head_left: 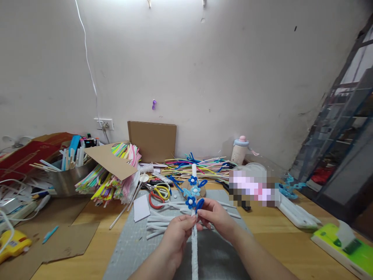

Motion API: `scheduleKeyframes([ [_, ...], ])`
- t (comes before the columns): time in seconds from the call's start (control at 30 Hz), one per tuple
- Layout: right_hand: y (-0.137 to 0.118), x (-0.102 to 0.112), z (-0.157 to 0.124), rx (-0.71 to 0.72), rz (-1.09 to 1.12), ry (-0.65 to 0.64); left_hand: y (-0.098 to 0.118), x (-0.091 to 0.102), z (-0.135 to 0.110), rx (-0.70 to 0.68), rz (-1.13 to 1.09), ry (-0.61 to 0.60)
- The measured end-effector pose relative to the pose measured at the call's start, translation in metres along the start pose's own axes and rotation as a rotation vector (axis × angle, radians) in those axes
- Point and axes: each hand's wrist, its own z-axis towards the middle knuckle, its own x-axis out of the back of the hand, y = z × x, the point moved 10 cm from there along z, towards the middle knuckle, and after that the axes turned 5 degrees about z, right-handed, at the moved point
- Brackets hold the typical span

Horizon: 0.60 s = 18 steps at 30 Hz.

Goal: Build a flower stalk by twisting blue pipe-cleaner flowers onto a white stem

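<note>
A long white wrapped stem (194,252) runs upright toward me over the grey cutting mat (124,252). Dark blue pipe-cleaner flowers (190,202) and a light blue flower (195,190) with white centres sit along its upper part. My left hand (177,229) is closed around the stem just below the lowest flower. With thumb and fingers together, my right hand (218,217) pinches the base of a dark blue pipe-cleaner loop (199,204) against the stem's right side. Its lower fingers are partly hidden behind the stem.
White pipe cleaners (159,225), a white card (142,208) and scissors (155,198) lie around the hands. Coloured pipe-cleaner bundles (113,186) and a metal pot (65,181) stand left. A yellow glue gun (13,245) is far left; a bottle (239,151) stands at the back.
</note>
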Motion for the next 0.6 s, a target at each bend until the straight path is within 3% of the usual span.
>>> scheduleKeyframes([
  [0.2, 0.004, 0.008, 0.002, -0.013, -0.03, -0.037, -0.01, 0.0, -0.003, 0.107, -0.056, 0.013],
  [0.6, 0.008, 0.006, 0.001, 0.076, -0.065, 0.102, 0.007, 0.004, -0.001, -0.051, 0.066, 0.025],
])
